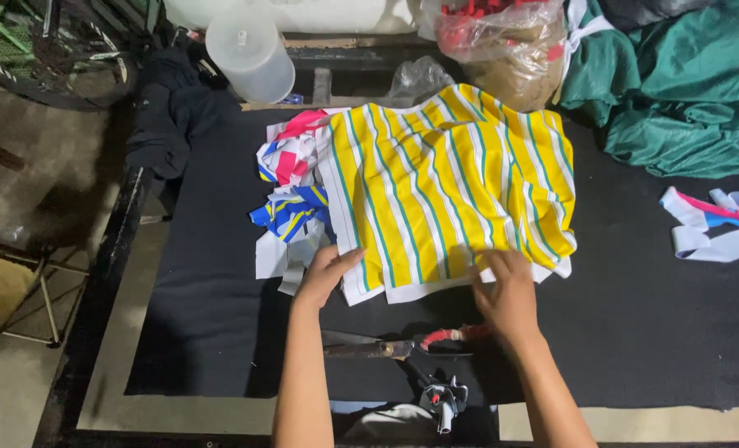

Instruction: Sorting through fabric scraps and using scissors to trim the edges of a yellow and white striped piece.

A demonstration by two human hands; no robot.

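on black worktop (pixel 635 315), left hand (pixel 324 274) and right hand (pixel 506 290) spread flat on striped fabric stack (pixel 448 182); judgement: press evenly, keep edges squared

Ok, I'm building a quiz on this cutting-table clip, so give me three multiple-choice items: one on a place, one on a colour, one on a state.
1. Where do the scissors lie?
A. On top of the striped cloth
B. On the black mat, between the person's forearms
C. On the green cloth

2. What colours is the stack of striped fabric?
A. Red and black
B. Plain blue
C. Yellow and white with thin green lines

3. How are the hands?
A. Both flat and open on the near edge of the stack
B. Both closed around the scissors
C. One lifted off the table

Answers: 1 B, the scissors rest on the black mat near the table edge. 2 C, the stripes show plainly. 3 A, the left hand and right hand press the stack's edge with fingers spread.
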